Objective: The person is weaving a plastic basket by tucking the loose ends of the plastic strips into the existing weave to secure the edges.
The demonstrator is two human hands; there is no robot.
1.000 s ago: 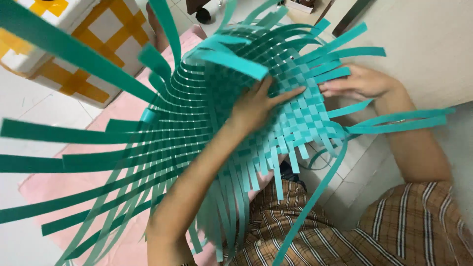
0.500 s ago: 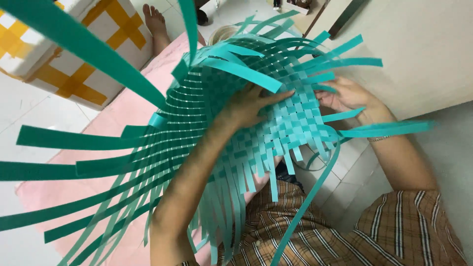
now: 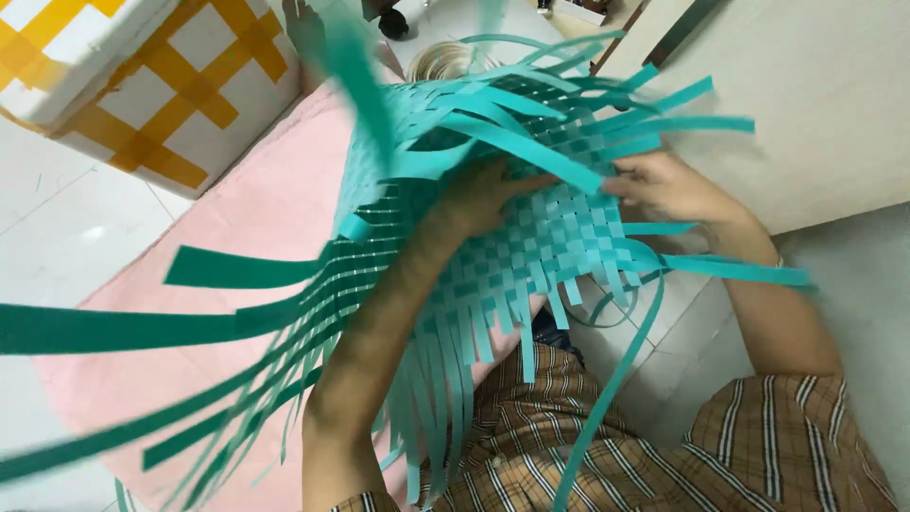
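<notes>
- The white box (image 3: 142, 85) with yellow crossed tape sits at the upper left on the pale floor, showing more of its side than half a second ago as the view has swung.
- A pink mat (image 3: 256, 218) lies below it, and loose teal strips (image 3: 142, 327) fan out over it; they now reach lower and farther left than before.
- The left hand (image 3: 483, 194) lies flat inside the woven basket (image 3: 540, 246), fingers spread open against the checkered weave, much as earlier, though it has slid a little toward the centre.
- The woven basket is held up over the lap, tilted on its side between the two hands, with unwoven strips sticking out all round; one strip near the top is blurred.
- The right hand (image 3: 668, 185) is closed on the basket's right edge; it seems to pinch a strip there, but the fingertips are partly hidden.
- Checked brown shorts (image 3: 664, 455) fill the lower right.
</notes>
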